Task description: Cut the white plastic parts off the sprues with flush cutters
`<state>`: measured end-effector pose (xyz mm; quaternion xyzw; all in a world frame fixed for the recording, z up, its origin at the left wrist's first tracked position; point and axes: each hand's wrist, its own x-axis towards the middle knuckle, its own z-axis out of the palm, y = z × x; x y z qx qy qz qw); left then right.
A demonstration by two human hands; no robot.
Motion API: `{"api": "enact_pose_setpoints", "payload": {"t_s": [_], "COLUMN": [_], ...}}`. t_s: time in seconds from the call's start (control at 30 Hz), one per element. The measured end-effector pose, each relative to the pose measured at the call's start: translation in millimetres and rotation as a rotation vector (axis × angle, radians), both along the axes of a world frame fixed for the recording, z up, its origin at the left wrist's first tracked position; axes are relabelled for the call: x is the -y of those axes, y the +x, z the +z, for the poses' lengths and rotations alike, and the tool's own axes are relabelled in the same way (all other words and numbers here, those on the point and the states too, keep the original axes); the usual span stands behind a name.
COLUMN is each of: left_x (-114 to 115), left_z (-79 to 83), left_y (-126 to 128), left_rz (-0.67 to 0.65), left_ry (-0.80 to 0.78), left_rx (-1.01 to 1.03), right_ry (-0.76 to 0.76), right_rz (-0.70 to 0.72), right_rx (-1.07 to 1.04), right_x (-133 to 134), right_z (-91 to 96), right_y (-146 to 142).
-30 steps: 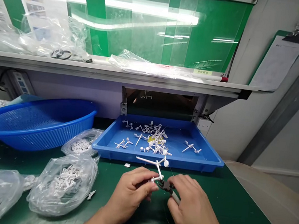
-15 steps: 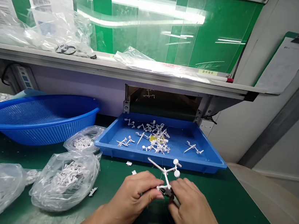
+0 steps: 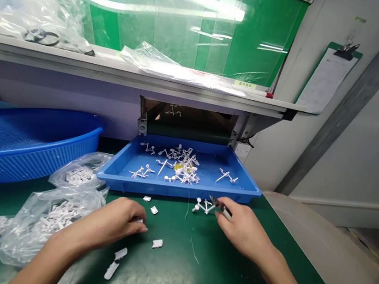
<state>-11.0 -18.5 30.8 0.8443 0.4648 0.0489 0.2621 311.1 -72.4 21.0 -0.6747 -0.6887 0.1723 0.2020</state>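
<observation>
My left hand point(image 3: 125, 217) is palm down over the table, fingers curled together on a small white plastic part point(image 3: 139, 220) that shows only partly. Several similar flat white pieces point(image 3: 157, 243) lie on the green tabletop near it. In my right hand point(image 3: 243, 223) is a pair of side cutters point(image 3: 223, 208), jaws pointing up and left. A branched white plastic sprue point(image 3: 203, 207) with round tabs is at the jaws, in front of the blue tray; whether my fingers also hold it I cannot tell.
The blue tray point(image 3: 128, 184) holds a heap of white sprues and stands before a conveyor opening point(image 3: 187, 130). To the left are a blue basket point(image 3: 34, 154) and clear bags of white parts point(image 3: 49, 226). A shelf edge point(image 3: 169, 85) runs overhead.
My hands have moved apart: the left has gone left with a small part, the right forward with the cutters. The sprue has gone from between my hands to the tray's front. The view has shifted.
</observation>
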Motion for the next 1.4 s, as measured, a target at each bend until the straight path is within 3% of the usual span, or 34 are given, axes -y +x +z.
{"api": "enact_pose_setpoints", "payload": {"t_s": [0.1,0.2,0.3,0.53,0.7,0.8,0.93,1.03,1.13,1.23,1.4], "left_x": [-7.4,-3.1,7.8,6.0,-8.0,-14.0,-10.8,5.5,27.5,43.5,50.4], "left_z": [-5.4,-0.9,2.1,-27.7,-35.5,-38.6,-37.1,-28.2,-20.3,-21.5,-29.8], "left_y": [-7.7,8.2,46.6,158.6,197.7,200.1,179.4,154.2,136.1,129.8,131.4], "left_rz": [0.119,0.165,0.083,0.028,0.019,0.033,0.062,0.124,0.225,0.202,0.140], "left_ry": [-0.005,0.078,0.133,0.236,0.237,0.195,0.087,-0.150,-0.341,-0.302,-0.170], "left_rx": [-0.113,-0.015,0.120,-0.073,-0.047,-0.028,0.065,0.381,0.725,0.760,0.716], "right_ry": [0.047,0.025,0.064,0.148,0.266,0.338,0.362,0.241,0.121,0.130,0.112], "right_rz": [-0.048,-0.016,-0.090,-0.131,-0.206,-0.276,-0.269,-0.236,-0.087,0.076,0.125], "right_rx": [0.056,0.090,-0.028,-0.270,-0.417,-0.537,-0.551,-0.354,-0.137,-0.109,-0.140], "right_x": [-10.3,-20.0,-29.7,-38.9,-29.5,-26.7,-14.6,7.9,33.2,51.6,62.1], "right_z": [-2.2,-12.4,-26.1,-40.2,-32.9,-27.0,-9.2,1.5,-3.7,-16.0,-19.5], "right_y": [5.5,6.8,5.2,-1.6,12.1,20.4,31.4,37.2,30.0,11.1,-2.5]}}
